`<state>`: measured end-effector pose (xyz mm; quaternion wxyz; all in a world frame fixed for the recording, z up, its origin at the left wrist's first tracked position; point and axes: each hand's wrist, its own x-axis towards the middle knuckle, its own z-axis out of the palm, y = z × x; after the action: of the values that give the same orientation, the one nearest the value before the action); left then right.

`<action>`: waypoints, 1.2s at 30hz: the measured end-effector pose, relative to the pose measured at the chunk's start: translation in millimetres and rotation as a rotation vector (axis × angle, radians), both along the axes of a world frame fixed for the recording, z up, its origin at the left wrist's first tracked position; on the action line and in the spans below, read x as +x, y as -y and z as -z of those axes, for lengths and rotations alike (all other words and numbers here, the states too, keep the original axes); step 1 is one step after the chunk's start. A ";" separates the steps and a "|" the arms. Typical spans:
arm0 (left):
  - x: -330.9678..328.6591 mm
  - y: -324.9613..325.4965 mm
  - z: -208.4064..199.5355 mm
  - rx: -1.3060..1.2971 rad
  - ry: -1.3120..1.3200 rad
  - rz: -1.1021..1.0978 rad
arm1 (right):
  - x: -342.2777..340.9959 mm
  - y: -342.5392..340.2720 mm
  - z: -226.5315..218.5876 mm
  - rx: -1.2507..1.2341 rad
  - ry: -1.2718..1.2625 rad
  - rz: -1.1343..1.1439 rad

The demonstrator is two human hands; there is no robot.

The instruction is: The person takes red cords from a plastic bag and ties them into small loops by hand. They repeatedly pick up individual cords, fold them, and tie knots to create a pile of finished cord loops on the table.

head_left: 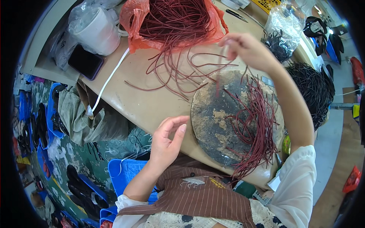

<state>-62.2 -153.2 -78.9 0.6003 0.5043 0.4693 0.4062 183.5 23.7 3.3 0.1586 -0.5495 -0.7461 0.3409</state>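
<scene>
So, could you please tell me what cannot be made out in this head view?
Head view, blurred: the right hand is smeared by motion, so its exact grip is unclear.
Head view, cut off: the red bag runs past the upper edge, so its far side is missing.
Head view, hidden: part of the round board lies under the dark red cords.

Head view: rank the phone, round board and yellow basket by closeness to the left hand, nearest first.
From the left hand:
1. Round board, just right of it.
2. Phone, up and left.
3. Yellow basket, far top right.
</scene>
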 end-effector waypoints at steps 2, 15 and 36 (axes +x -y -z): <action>-1.6 2.2 1.2 0.003 -0.003 -0.010 | -17.9 0.4 26.0 0.022 -0.020 -0.026; -7.5 -1.3 1.8 0.081 -0.071 -0.052 | -53.3 -9.7 60.9 0.160 0.287 -0.061; -19.4 -59.1 13.3 0.642 -1.032 -0.222 | -24.8 85.5 -41.2 -0.102 0.290 -0.074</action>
<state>-81.6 -94.1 -92.2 0.0686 0.7395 0.6032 0.2909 158.8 -61.8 44.6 0.0085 -0.5723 -0.7627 0.3010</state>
